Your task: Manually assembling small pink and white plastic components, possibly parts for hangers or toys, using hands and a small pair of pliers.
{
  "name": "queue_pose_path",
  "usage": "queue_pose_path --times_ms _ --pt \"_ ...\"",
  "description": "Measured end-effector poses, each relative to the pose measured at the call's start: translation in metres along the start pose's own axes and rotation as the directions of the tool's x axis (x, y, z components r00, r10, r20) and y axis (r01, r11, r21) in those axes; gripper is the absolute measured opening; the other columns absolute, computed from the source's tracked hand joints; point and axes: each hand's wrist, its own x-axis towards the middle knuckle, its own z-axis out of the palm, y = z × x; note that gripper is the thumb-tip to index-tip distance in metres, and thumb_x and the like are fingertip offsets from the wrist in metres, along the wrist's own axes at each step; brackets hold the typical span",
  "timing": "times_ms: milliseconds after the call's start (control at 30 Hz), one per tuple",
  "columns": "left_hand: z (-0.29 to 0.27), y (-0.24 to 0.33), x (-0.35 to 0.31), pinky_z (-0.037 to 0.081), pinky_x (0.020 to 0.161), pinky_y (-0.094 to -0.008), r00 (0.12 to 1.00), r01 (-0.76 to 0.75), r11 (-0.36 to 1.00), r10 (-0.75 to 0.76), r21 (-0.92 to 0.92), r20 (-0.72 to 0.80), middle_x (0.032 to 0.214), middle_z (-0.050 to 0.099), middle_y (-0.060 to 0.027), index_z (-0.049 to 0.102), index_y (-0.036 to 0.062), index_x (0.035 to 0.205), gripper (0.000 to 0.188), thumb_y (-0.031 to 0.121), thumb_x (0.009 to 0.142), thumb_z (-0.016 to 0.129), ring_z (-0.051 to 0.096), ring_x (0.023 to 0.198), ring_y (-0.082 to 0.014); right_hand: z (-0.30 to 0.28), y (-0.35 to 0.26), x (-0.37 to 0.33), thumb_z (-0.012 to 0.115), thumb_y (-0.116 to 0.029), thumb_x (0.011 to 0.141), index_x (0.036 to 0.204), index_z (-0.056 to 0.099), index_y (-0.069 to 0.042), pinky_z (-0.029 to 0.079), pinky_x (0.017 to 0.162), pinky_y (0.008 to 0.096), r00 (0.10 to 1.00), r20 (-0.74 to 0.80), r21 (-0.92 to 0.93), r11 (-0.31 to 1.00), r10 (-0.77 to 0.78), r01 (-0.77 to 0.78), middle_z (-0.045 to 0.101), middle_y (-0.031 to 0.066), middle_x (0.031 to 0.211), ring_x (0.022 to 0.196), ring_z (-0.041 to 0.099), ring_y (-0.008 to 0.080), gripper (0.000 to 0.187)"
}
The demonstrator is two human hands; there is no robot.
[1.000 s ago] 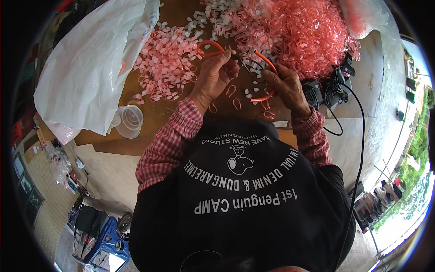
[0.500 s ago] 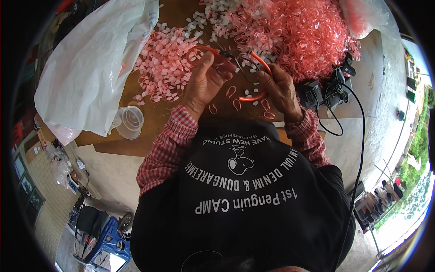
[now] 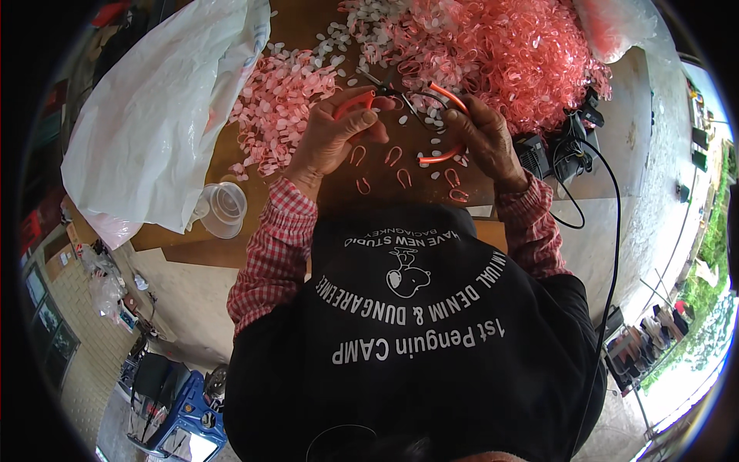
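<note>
In my left hand (image 3: 329, 135), closed, is a red-handled tool (image 3: 356, 103) with a dark joint and thin metal arms, like scissors or nippers; my fingers cover part of its grip. The fingers of my right hand (image 3: 486, 137) are wrapped round a curved orange rod-like piece (image 3: 440, 157), whose two ends show on either side of the hand. Dark thin parts lie between both hands, and I cannot tell whether they link the two. Just below, several small U-shaped pink pieces (image 3: 404, 179) lie apart on the brown tabletop (image 3: 289, 199).
Beyond my hands rise a large pile of pink translucent pieces (image 3: 523, 54) and a smaller pile (image 3: 277, 108). White oval bits (image 3: 331, 42) are scattered between. A white plastic sheet (image 3: 165, 115), a clear cup (image 3: 225, 209) and a black corded device (image 3: 531, 154) flank them.
My left hand has shifted left and turned, uncovering another U-shaped piece. The right hand and its orange piece have moved slightly right.
</note>
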Motion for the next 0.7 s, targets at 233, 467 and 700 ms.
queue_pose_path --times_ms 233,467,700 --pt "0.014 -0.001 0.000 0.050 0.049 -0.0236 0.979 -0.004 0.997 -0.012 -0.081 -0.201 0.101 0.066 -0.0135 0.058 0.0037 0.113 0.032 0.019 0.086 0.065 0.061 0.056 -0.0137 -0.002 -0.001 0.008 0.048 -0.021 0.097 0.104 0.059 -0.003 0.036 0.056 0.0176 0.993 -0.094 0.170 0.982 -0.070 0.085 0.051 -0.0042 0.070 0.062 0.045 0.0029 0.023" --pt "0.009 0.003 -0.003 0.046 0.044 -0.0206 0.981 0.017 0.997 -0.031 -0.077 -0.192 0.101 0.066 -0.0123 0.057 0.0019 0.113 0.033 0.020 0.087 0.064 0.059 0.052 -0.0116 -0.017 -0.026 0.012 0.046 -0.023 0.097 0.107 0.059 -0.005 0.038 0.053 0.0181 0.986 -0.149 0.032 0.996 -0.073 0.079 0.053 -0.0028 0.070 0.061 0.046 0.0030 0.025" --pt "0.004 0.007 0.000 0.044 0.042 -0.0204 0.980 0.142 0.990 -0.142 -0.013 -0.137 0.097 0.067 -0.0110 0.056 0.0004 0.114 0.038 0.021 0.084 0.066 0.057 0.050 -0.0109 -0.026 -0.043 0.032 0.046 -0.024 0.097 0.108 0.058 -0.005 0.043 0.055 0.0204 0.983 -0.130 -0.107 0.988 -0.128 0.114 0.056 -0.0005 0.072 0.063 0.051 0.0052 0.025"
